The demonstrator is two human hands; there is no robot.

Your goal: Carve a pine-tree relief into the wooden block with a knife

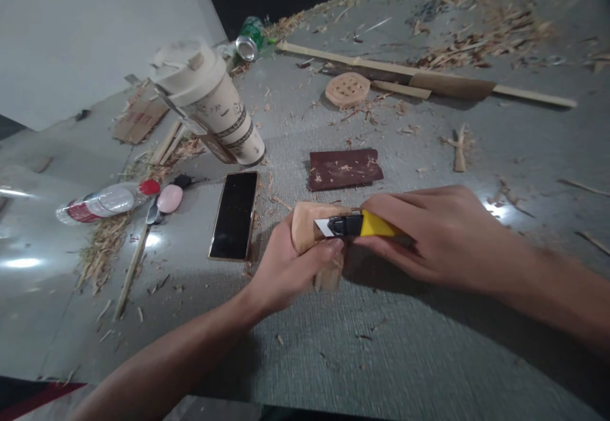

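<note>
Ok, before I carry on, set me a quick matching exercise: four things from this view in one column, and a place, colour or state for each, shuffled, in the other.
Things:
1. Knife
2. Wood block
3. Phone
4. Bottle

Places, colours or states:
A. lying flat, black face up
B. in the right hand
C. clear, on its side
D. in the left hand

Right pairs: 1-B, 2-D, 3-A, 4-C.
</note>
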